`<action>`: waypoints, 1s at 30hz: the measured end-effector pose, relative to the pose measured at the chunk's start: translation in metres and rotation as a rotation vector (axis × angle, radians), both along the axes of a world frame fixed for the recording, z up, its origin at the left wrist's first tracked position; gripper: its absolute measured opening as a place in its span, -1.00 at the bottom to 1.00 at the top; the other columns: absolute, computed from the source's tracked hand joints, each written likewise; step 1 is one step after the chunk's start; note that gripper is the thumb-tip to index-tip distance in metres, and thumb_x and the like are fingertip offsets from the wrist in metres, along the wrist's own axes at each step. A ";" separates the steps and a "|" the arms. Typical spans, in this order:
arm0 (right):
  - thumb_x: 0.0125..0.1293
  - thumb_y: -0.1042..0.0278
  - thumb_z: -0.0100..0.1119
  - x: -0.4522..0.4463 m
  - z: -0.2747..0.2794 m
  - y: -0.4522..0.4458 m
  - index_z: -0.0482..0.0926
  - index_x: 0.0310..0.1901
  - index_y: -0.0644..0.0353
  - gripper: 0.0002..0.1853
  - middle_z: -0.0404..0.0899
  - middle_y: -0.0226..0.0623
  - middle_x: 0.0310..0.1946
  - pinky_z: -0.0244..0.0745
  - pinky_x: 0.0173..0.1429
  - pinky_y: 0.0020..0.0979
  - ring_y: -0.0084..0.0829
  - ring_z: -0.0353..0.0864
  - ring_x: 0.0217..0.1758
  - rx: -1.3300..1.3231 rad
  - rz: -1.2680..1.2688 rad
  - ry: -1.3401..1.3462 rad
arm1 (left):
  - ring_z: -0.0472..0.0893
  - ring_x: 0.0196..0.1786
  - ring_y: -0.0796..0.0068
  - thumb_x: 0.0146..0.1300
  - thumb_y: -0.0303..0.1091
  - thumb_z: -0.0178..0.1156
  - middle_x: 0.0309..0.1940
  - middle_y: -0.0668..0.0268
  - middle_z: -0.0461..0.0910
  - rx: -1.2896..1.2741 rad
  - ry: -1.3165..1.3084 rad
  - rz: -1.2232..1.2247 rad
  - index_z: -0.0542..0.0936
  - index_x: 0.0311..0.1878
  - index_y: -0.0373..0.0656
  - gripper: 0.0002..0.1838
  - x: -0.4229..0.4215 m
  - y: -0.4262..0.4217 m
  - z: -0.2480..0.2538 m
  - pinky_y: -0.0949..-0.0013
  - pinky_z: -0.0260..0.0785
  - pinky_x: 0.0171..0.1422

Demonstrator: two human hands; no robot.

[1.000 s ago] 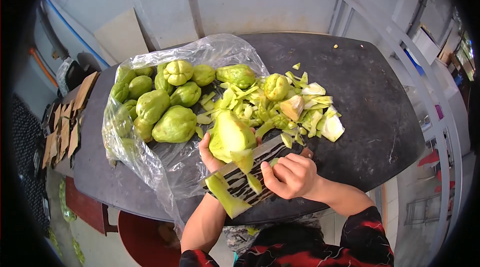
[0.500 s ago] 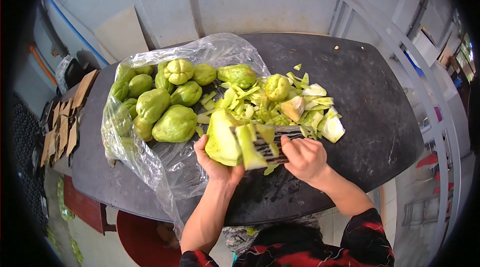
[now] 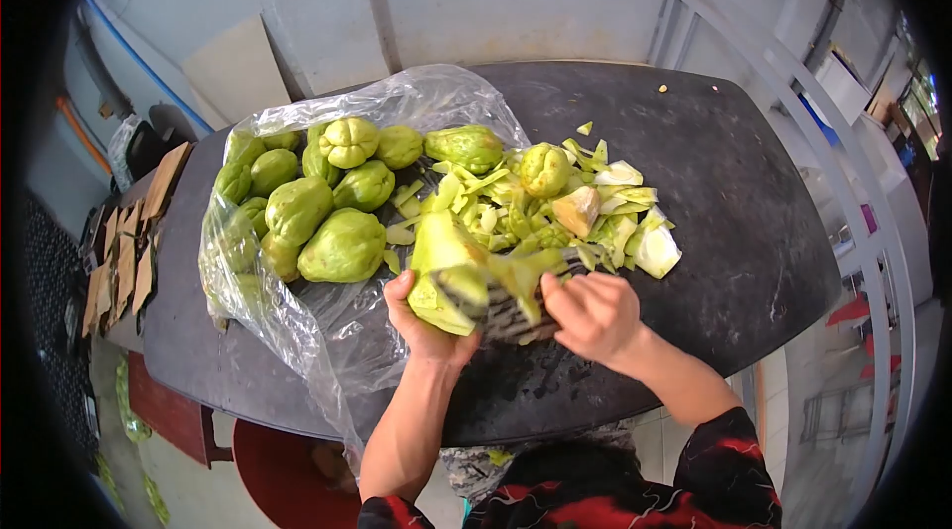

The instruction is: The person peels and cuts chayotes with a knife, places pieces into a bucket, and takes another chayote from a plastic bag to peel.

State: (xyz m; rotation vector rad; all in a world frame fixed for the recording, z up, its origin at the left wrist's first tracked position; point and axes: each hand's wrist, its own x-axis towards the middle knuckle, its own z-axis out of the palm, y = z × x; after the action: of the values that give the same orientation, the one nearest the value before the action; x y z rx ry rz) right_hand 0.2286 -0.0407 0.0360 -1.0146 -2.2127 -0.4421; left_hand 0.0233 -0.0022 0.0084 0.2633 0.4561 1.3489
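Observation:
My left hand is wrapped round the lower left side of a partly peeled chayote. In my right hand is a broad-bladed knife, its dark, patterned blade smeared by motion. The blade lies against the chayote's right side, with green peel on it; its handle is hidden in my fist. Behind both hands is a heap of chayote peelings, with a yellowish chayote on top. A pale brownish piece and a white-fleshed cut piece lie at its right.
Several whole chayotes lie on a clear plastic bag at the left of the dark table. Under the table's front edge stands a red tub. A grey metal railing rises at the right, and cardboard pieces lie at far left.
My right hand and the knife have moved slightly left, bringing the blade further over the chayote. My left hand keeps its hold in nearly the same spot.

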 end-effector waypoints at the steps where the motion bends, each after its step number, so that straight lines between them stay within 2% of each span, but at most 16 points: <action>1: 0.06 0.49 0.22 0.006 -0.006 0.005 0.63 -0.15 0.29 -0.74 0.47 -0.45 -0.61 0.49 -0.46 -0.42 -0.46 0.60 -0.56 -0.023 -0.032 0.024 | 0.63 0.11 0.13 0.13 0.18 0.10 0.11 0.09 0.64 0.052 -0.048 -0.024 0.50 0.29 -0.23 -0.22 -0.001 0.000 -0.001 0.11 0.46 0.28; 4: -0.04 0.51 0.24 0.015 -0.012 0.010 0.62 -0.12 0.31 -0.65 0.48 -0.42 -0.59 0.51 -0.45 -0.41 -0.42 0.60 -0.56 -0.018 -0.050 0.065 | 0.64 0.10 0.13 0.12 0.17 0.09 0.11 0.10 0.64 0.123 -0.093 -0.088 0.50 0.29 -0.23 -0.21 0.001 -0.002 0.003 0.11 0.47 0.26; 7: -0.02 0.51 0.24 0.006 0.008 -0.005 0.61 -0.15 0.35 -0.68 0.46 -0.40 -0.59 0.48 -0.47 -0.40 -0.40 0.57 -0.57 -0.058 0.068 0.038 | 0.63 0.11 0.08 0.12 0.16 0.09 0.11 0.06 0.63 0.154 -0.056 -0.169 0.49 0.30 -0.26 -0.20 -0.003 0.000 -0.012 0.08 0.47 0.25; 10: 0.03 0.53 0.21 -0.006 0.010 -0.012 0.61 -0.18 0.34 -0.74 0.42 -0.42 -0.63 0.43 -0.52 -0.42 -0.46 0.52 -0.60 0.021 0.171 0.077 | 0.62 0.10 -0.02 0.10 0.16 0.11 0.11 -0.03 0.62 0.197 0.003 -0.239 0.46 0.31 -0.29 -0.18 -0.005 -0.001 -0.006 0.03 0.48 0.26; 12: 0.04 0.53 0.21 -0.006 0.010 -0.013 0.62 -0.19 0.34 -0.75 0.40 -0.45 -0.65 0.42 -0.53 -0.43 -0.47 0.51 -0.62 0.037 0.161 0.063 | 0.62 0.07 -0.03 0.07 0.22 0.17 0.12 -0.09 0.56 0.225 -0.070 -0.290 0.38 0.34 -0.36 -0.08 -0.006 0.001 -0.008 0.01 0.53 0.19; 13: 0.04 0.53 0.21 -0.004 0.007 -0.009 0.62 -0.19 0.34 -0.75 0.41 -0.45 -0.64 0.43 -0.53 -0.42 -0.45 0.52 -0.62 0.036 0.152 0.067 | 0.62 0.08 -0.03 0.05 0.23 0.16 0.14 -0.09 0.55 0.217 -0.024 -0.249 0.37 0.35 -0.36 -0.06 -0.006 0.002 -0.011 -0.01 0.52 0.20; 14: 0.03 0.53 0.21 -0.001 0.004 -0.005 0.62 -0.18 0.33 -0.75 0.42 -0.45 -0.64 0.45 -0.52 -0.42 -0.44 0.52 -0.62 0.035 0.143 0.072 | 0.62 0.09 -0.02 0.04 0.22 0.15 0.16 -0.06 0.55 0.131 0.066 -0.199 0.40 0.35 -0.31 -0.08 -0.006 -0.001 -0.012 -0.03 0.51 0.22; 17: -0.02 0.53 0.23 0.012 -0.012 0.014 0.63 -0.17 0.33 -0.70 0.51 -0.39 -0.59 0.51 -0.49 -0.37 -0.39 0.61 -0.56 -0.021 0.020 0.097 | 0.61 0.14 0.02 0.05 0.19 0.14 0.17 0.05 0.59 0.168 0.056 -0.176 0.44 0.37 -0.20 -0.13 -0.005 0.000 -0.011 -0.01 0.48 0.27; 22: -0.02 0.53 0.23 0.006 -0.003 0.001 0.62 -0.16 0.33 -0.70 0.47 -0.41 -0.62 0.50 -0.51 -0.36 -0.41 0.61 -0.58 -0.005 0.011 0.084 | 0.61 0.17 0.04 0.08 0.19 0.14 0.20 0.06 0.59 0.237 0.070 -0.206 0.43 0.38 -0.21 -0.13 -0.005 -0.005 -0.012 -0.01 0.48 0.29; 24: 0.00 0.53 0.23 0.002 0.005 -0.007 0.62 -0.17 0.33 -0.71 0.47 -0.41 -0.63 0.50 -0.51 -0.36 -0.41 0.61 -0.58 0.014 0.094 0.064 | 0.59 0.20 0.04 0.08 0.22 0.14 0.23 0.06 0.57 0.263 -0.110 -0.259 0.41 0.40 -0.21 -0.11 -0.010 -0.006 -0.036 -0.01 0.48 0.30; 25: 0.03 0.53 0.22 0.002 0.008 -0.010 0.60 -0.15 0.31 -0.72 0.51 -0.39 -0.61 0.53 -0.50 -0.34 -0.38 0.63 -0.56 -0.030 0.072 0.043 | 0.61 0.15 -0.02 0.06 0.13 0.16 0.24 0.00 0.55 0.209 -0.130 -0.241 0.43 0.36 -0.30 -0.13 -0.008 -0.009 -0.032 0.05 0.45 0.32; 26: 0.03 0.53 0.22 0.006 0.004 -0.002 0.60 -0.15 0.31 -0.72 0.51 -0.39 -0.61 0.53 -0.50 -0.34 -0.38 0.63 -0.56 -0.033 0.071 0.048 | 0.64 0.08 -0.04 0.05 0.14 0.17 0.19 -0.01 0.58 0.170 0.047 -0.172 0.41 0.36 -0.30 -0.12 -0.002 -0.008 -0.012 0.00 0.50 0.26; 28: 0.03 0.54 0.22 0.016 -0.008 0.017 0.58 -0.13 0.27 -0.71 0.55 -0.36 -0.59 0.55 -0.48 -0.32 -0.35 0.66 -0.55 -0.096 -0.105 0.071 | 0.64 0.06 -0.05 0.03 0.15 0.18 0.18 -0.01 0.58 0.240 0.031 -0.295 0.39 0.37 -0.29 -0.10 0.001 -0.007 0.004 -0.07 0.51 0.21; 30: 0.01 0.55 0.24 0.020 -0.010 0.019 0.55 -0.14 0.23 -0.70 0.57 -0.34 -0.58 0.57 -0.47 -0.30 -0.30 0.67 -0.53 -0.097 -0.131 0.075 | 0.64 0.07 -0.05 0.02 0.15 0.19 0.19 -0.01 0.57 0.247 0.000 -0.314 0.37 0.39 -0.25 -0.09 0.002 -0.003 0.003 -0.15 0.52 0.18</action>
State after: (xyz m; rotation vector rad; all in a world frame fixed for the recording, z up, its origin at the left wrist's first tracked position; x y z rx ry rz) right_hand 0.2488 -0.0220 0.0261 -1.2126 -2.1263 -0.3511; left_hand 0.0250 -0.0056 0.0115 0.5171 0.2343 1.0955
